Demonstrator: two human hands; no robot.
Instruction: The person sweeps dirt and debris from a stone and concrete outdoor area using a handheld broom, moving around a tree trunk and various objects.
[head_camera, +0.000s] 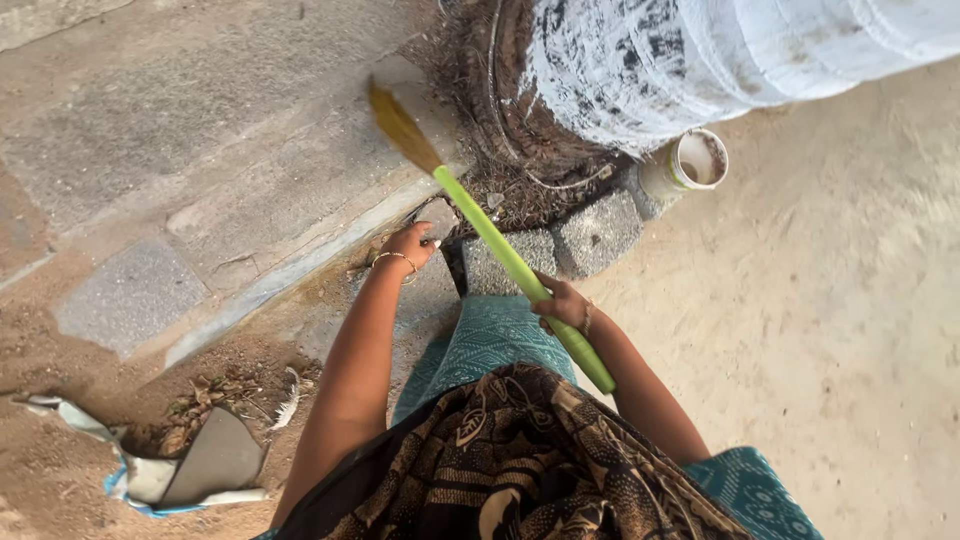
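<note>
My right hand (562, 305) is closed around the bright green handle of a broom (500, 250). The handle slants up and to the left, and its brown bristles (400, 125) hover blurred over the stone paving. My left hand (408, 247), with a bangle on the wrist, reaches forward, its fingers curled on the edge of a flat grey stone (432, 216) beside the base of a white-painted trunk (640, 70). A teal garment and a brown patterned cloth cover my body at the bottom.
Rough granite blocks (595, 235) and dry twigs ring the trunk's base. A white cup-like pot (695, 160) stands beside them. At the lower left lie dry leaves, a grey flat piece (215, 460) and crumpled cloth. Stone paving lies at the left, sandy ground at the right.
</note>
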